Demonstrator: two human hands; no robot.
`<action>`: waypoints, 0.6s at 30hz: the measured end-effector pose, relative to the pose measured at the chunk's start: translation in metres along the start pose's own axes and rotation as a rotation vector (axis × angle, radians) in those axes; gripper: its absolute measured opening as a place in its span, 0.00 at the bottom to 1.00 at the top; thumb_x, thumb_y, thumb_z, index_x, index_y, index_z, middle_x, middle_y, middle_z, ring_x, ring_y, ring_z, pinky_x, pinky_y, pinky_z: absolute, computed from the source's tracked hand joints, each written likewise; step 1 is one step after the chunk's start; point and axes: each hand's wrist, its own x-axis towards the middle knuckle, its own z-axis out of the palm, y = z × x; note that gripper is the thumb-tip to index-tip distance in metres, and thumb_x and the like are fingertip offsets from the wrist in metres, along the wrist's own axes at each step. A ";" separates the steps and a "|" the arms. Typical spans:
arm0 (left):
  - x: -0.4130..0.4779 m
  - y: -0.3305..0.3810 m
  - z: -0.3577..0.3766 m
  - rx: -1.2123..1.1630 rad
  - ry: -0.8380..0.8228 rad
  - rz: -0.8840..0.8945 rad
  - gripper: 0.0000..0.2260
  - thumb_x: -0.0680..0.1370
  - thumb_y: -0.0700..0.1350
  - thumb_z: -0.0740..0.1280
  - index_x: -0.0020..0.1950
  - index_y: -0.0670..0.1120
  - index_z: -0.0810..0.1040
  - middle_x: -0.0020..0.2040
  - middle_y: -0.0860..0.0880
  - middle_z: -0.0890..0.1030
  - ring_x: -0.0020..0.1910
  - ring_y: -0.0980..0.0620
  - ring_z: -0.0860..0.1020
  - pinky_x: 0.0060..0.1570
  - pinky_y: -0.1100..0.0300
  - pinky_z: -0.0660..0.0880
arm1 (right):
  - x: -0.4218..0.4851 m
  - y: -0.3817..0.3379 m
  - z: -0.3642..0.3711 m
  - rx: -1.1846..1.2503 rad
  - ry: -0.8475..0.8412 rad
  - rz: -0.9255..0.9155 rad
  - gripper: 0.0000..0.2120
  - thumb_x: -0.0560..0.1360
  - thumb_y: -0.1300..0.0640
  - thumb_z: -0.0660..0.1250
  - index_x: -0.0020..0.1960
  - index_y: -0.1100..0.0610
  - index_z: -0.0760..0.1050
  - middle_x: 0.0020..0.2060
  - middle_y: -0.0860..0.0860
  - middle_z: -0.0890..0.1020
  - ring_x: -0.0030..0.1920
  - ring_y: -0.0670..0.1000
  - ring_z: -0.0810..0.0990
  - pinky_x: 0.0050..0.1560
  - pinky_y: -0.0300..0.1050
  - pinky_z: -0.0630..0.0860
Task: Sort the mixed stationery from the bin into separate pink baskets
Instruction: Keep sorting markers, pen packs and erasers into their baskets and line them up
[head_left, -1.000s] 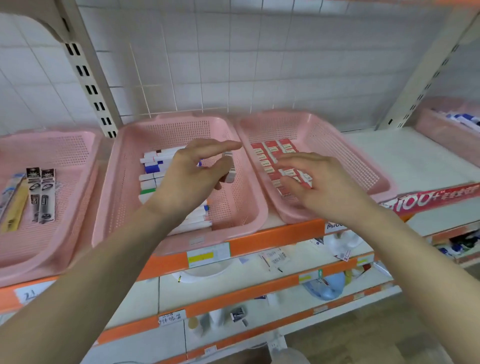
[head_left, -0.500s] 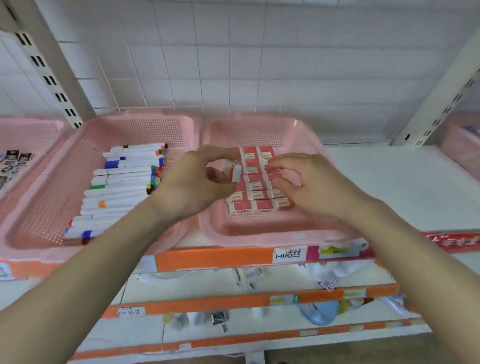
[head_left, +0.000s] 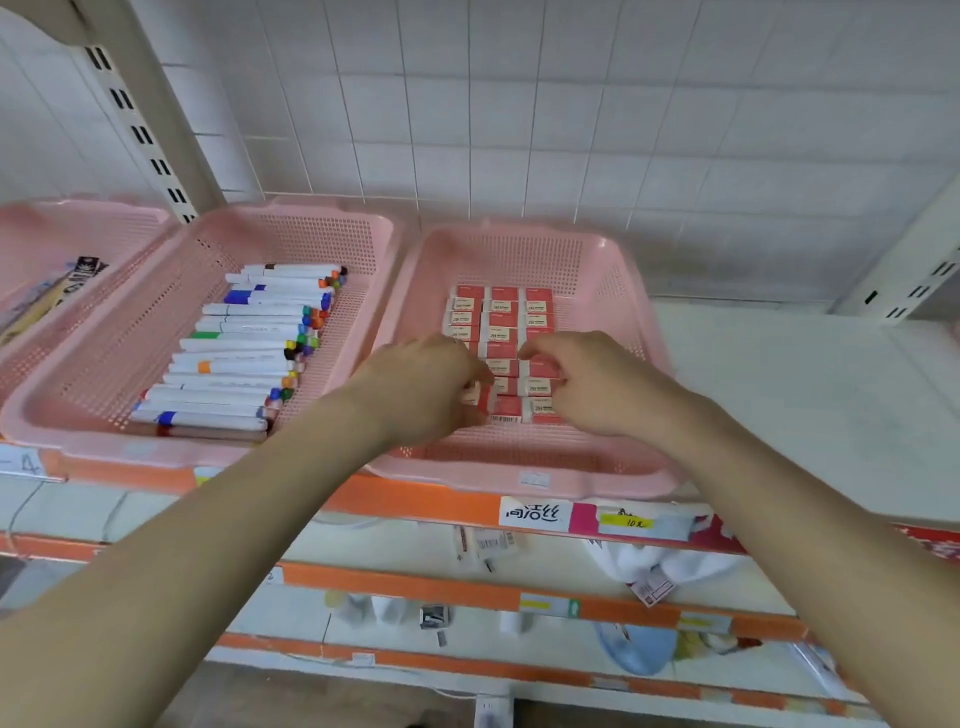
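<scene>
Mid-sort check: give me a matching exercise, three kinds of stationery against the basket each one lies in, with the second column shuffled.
Things:
1. markers
2. erasers
3. dark-labelled packs

Places:
A. far-left basket, cut by the frame edge
B. right basket, laid in three columns
C. middle basket, lying side by side

Pairs: 1-C, 2-B, 3-A.

Head camera looks forward and down, close over shelved pink baskets (head_left: 631, 291).
</scene>
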 end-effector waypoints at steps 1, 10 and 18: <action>0.002 0.000 0.001 0.025 -0.017 0.010 0.18 0.78 0.57 0.69 0.67 0.56 0.75 0.59 0.52 0.79 0.60 0.47 0.76 0.51 0.55 0.71 | 0.001 0.000 0.002 0.007 0.001 0.022 0.27 0.75 0.68 0.62 0.72 0.51 0.69 0.67 0.49 0.75 0.60 0.52 0.77 0.56 0.42 0.75; 0.008 -0.005 0.021 0.234 -0.041 0.070 0.12 0.78 0.48 0.67 0.61 0.51 0.76 0.60 0.49 0.77 0.58 0.45 0.78 0.56 0.51 0.76 | 0.005 0.007 0.025 -0.058 0.049 0.277 0.11 0.75 0.55 0.70 0.51 0.53 0.68 0.39 0.47 0.75 0.35 0.45 0.71 0.36 0.39 0.69; 0.016 -0.012 0.037 0.405 0.092 0.072 0.16 0.76 0.48 0.67 0.64 0.48 0.75 0.61 0.47 0.77 0.58 0.44 0.76 0.59 0.51 0.70 | 0.006 0.000 0.022 -0.039 0.050 0.411 0.14 0.76 0.53 0.70 0.53 0.56 0.66 0.38 0.48 0.69 0.40 0.50 0.71 0.37 0.42 0.67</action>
